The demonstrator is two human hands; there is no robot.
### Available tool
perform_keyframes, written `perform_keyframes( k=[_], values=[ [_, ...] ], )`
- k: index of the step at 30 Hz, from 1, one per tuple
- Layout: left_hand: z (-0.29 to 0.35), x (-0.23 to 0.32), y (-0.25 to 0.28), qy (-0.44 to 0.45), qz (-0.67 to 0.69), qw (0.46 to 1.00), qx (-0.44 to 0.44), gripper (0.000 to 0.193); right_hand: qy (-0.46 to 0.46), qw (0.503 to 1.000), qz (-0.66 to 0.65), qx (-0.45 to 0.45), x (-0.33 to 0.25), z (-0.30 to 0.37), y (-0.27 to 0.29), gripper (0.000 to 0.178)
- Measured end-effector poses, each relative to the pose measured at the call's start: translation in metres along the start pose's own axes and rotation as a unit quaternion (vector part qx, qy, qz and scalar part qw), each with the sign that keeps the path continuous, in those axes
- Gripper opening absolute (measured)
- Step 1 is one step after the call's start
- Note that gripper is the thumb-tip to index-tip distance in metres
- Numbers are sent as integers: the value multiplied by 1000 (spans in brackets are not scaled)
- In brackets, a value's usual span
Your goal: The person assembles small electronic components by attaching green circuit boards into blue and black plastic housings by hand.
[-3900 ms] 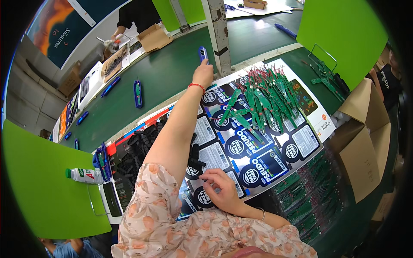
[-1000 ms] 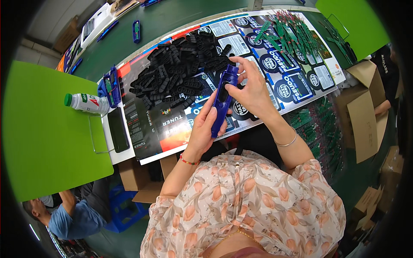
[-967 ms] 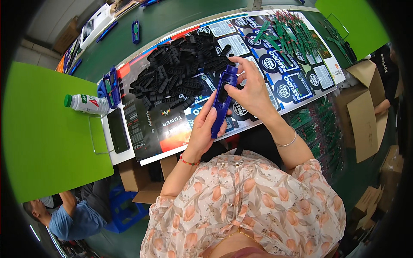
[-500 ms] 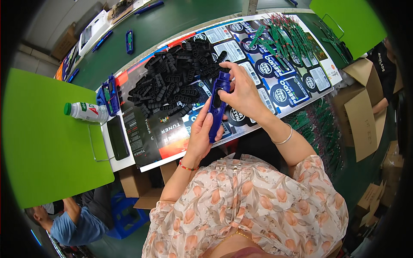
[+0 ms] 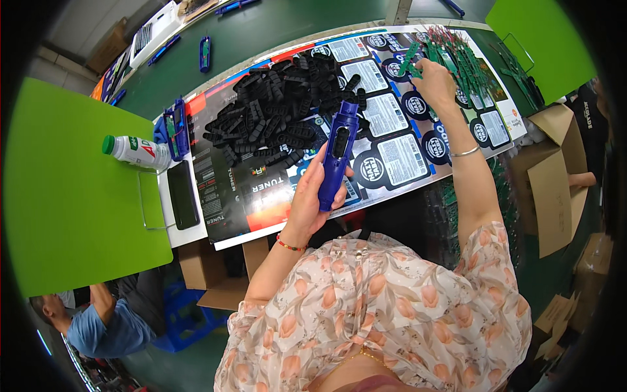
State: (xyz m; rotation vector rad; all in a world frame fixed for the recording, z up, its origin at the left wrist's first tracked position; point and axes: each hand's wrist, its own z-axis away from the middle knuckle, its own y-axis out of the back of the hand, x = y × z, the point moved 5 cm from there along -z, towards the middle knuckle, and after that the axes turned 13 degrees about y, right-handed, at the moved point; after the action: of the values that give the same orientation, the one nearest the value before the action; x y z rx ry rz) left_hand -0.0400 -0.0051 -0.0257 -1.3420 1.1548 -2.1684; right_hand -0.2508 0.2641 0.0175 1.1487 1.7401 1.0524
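My left hand (image 5: 307, 196) is wrapped round the lower part of a long dark-blue plastic housing (image 5: 341, 157), held tilted above the table's near edge. A black rubber button pad (image 5: 340, 142) sits in the housing's oval opening. Farther off to the right, my right hand (image 5: 436, 85) is at the edge of a heap of green circuit boards (image 5: 460, 68) with thin reddish wires. Its fingertips are pinched on a narrow green circuit board (image 5: 409, 60) at the heap's left side. A large pile of black rubber button pads (image 5: 274, 108) lies left of the housing.
Printed sheets (image 5: 395, 160) cover the worktop. At left stand a white bottle with a green cap (image 5: 137, 151), a dark phone (image 5: 182, 195) and blue housings (image 5: 175, 130). Bright green panels (image 5: 78, 196) flank both sides. A cardboard box (image 5: 552, 176) and another person's hand (image 5: 581, 179) are at right.
My right hand has left the blue housing and moved far right to the circuit boards. My left hand keeps the housing, now alone. The whole view has shifted slightly.
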Motion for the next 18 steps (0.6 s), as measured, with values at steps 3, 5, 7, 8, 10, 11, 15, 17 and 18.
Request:
perform_keyframes(
  k=[3,5,7,8,10,11,15,17,18],
  values=[
    [1,2,-1,-2,-2,1000,8,55,-34,998,-50,-20,-1,5,5,36],
    [-1,2,-2,5,-3,1000,15,56,-20,999,-41,4,-4,18,20,38],
    [-2,2,-1,19,38,999,30,53,-15,993,-109,-43,-3,27,26,37],
    [-2,3,-1,19,44,998,33,52,-1,990,-136,-29,-3,32,30,35],
    [-2,4,-5,21,45,998,48,52,-15,977,-213,-9,-8,41,39,36],
    [-2,5,-5,21,45,997,61,52,-28,957,-288,15,-17,45,48,38],
    [-4,3,-5,26,32,996,76,53,-82,834,-541,69,-47,64,62,46],
    [-3,3,-5,23,34,996,74,53,-80,805,-582,84,-72,71,66,46],
    [-3,4,-6,19,36,997,72,52,-73,778,-617,94,-83,75,66,44]
  ],
)
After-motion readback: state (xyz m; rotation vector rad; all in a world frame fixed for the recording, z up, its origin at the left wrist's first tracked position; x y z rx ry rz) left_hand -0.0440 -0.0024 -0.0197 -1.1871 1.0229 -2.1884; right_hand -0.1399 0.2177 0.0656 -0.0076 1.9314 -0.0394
